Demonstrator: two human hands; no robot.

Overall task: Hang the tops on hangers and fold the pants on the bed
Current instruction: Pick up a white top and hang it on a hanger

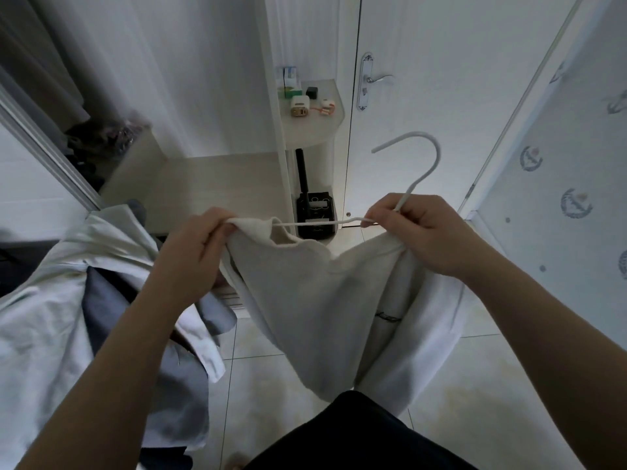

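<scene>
Fingers of my left hand [198,249] curl round and pinch the collar rim of the cream top [322,300]. My right hand [420,232] grips the white hanger [411,187] below its hook, cloth bunched beneath. One hanger arm enters the neck opening; the other is hidden by my fist. The top hangs before the white door [441,79], its hem cut off and its small print illegible. Left of the door lies a heap of garments [51,300], partly out of frame.

No legible text anywhere, small dark script mark [388,319] on the white top [322,293] was too blurred to read, boxes [288,79] on the corner shelf [315,132] had print too small to resolve, wallpaper [559,239] showed round emblems, no lettering.
</scene>
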